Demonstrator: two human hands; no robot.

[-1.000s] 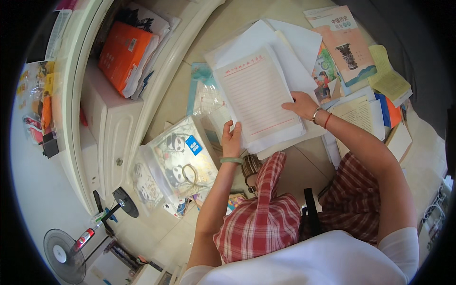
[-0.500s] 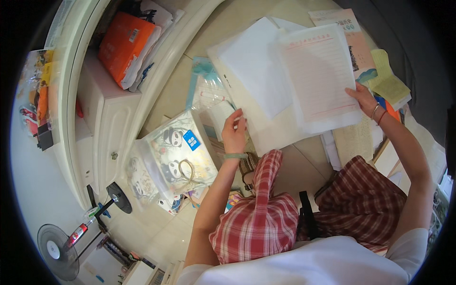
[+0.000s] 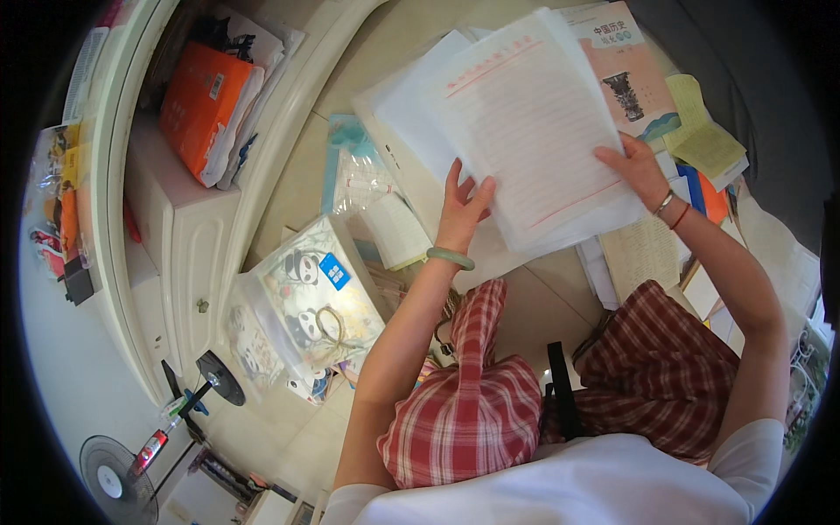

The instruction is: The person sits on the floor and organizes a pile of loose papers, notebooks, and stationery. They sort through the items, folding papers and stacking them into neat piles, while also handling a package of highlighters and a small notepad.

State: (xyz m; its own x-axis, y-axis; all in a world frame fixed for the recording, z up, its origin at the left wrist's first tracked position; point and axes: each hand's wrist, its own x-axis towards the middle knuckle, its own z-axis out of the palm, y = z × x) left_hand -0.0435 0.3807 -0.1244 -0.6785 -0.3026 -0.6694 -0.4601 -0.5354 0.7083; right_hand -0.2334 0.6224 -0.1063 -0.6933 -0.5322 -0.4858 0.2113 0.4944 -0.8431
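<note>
- Fabric [image 3: 459, 411] in red and white plaid covers your lap, with a black strap [image 3: 560, 394] upright beside it.
- Your left hand [image 3: 466, 210], with a pale green bangle [image 3: 451, 257] at its wrist, stands wide at the left edge of the lined sheets, thumb well apart from the fingers; whether the thumb touches the paper, you cannot tell from here.
- Your right hand [image 3: 639, 171] holds the right edge of those sheets, thumb on top; a silver bracelet [image 3: 665, 203] and a red cord [image 3: 680, 217] circle that wrist.
- The lined sheets [image 3: 534, 131], white with red rules, sit between your two hands, tilted slightly, above plain white sheets [image 3: 402, 122].
- To your left stands a panda-printed bag [image 3: 354, 319] with a blue label, just beside a small open notebook [image 3: 394, 227].
- Under your right forearm lie handwritten pages [image 3: 643, 249], near a blue and an orange edge in the same pile.
- Beyond the notebook is a teal-edged clear folder [image 3: 350, 157] on the tiled floor [image 3: 302, 429].
- Past your right hand lie a peach-covered book [image 3: 621, 66] and, touching its lower corner, folded yellow-green paper [image 3: 700, 136].
- Farther left, you have a white cabinet [image 3: 206, 249] with an orange package [image 3: 206, 109] in its open compartment, and a round fan [image 3: 109, 481] below.
</note>
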